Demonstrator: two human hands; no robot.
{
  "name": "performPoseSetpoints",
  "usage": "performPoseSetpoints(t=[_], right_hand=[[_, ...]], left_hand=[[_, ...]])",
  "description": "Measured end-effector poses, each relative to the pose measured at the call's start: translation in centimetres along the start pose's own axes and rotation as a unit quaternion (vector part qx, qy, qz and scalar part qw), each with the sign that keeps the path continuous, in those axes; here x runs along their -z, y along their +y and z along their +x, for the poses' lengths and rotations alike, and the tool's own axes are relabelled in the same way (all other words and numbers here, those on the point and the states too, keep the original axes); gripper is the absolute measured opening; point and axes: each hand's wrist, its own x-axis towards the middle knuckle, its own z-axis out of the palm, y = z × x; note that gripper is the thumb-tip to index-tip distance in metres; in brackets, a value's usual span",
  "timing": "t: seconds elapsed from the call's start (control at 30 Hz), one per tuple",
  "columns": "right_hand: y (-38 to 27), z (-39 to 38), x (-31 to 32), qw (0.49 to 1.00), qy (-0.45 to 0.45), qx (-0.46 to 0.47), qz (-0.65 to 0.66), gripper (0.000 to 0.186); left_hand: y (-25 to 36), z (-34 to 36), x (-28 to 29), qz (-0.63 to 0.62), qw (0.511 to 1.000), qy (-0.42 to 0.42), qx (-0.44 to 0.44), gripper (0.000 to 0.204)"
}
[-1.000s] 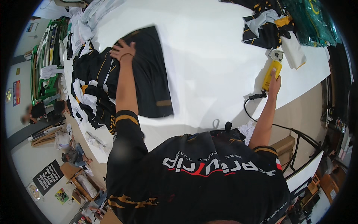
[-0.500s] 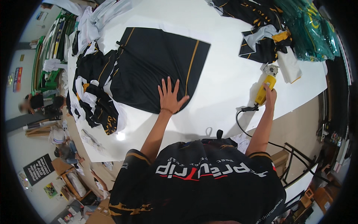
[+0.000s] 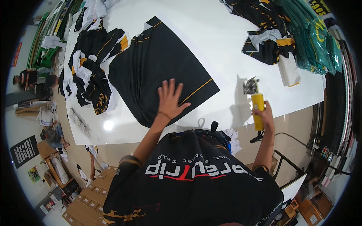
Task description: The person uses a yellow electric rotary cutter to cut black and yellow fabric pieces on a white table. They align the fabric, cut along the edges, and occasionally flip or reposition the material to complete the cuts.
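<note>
Resting the left hand (image 3: 171,101), with fingers splayed wide and gripping nothing, on the black panel (image 3: 154,64) — spread left of the middle of the white table (image 3: 211,34), beside crumpled cloth (image 3: 94,49). Holding a yellow power cutter (image 3: 257,100) over the table's near right edge, with the right hand (image 3: 266,116) wrapped round it.

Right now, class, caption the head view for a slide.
Left hand spread on black fabric; right hand holding yellow cutter.
</note>
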Motion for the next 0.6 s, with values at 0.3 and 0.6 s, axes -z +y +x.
performPoseSetpoints(t=[0.3,0.6], right_hand=[[1.3,-6.7,-3.5,0.975,-0.091,0.053,-0.194,0.062],[0.1,-3.8,-5.9,0.938,-0.069,0.091,-0.326,0.067]], left_hand=[[2.1,-0.2,-3.8,-0.030,0.994,-0.035,-0.100,0.097],[-2.6,-3.7,-3.8,-0.048,0.996,0.031,-0.066,0.082]])
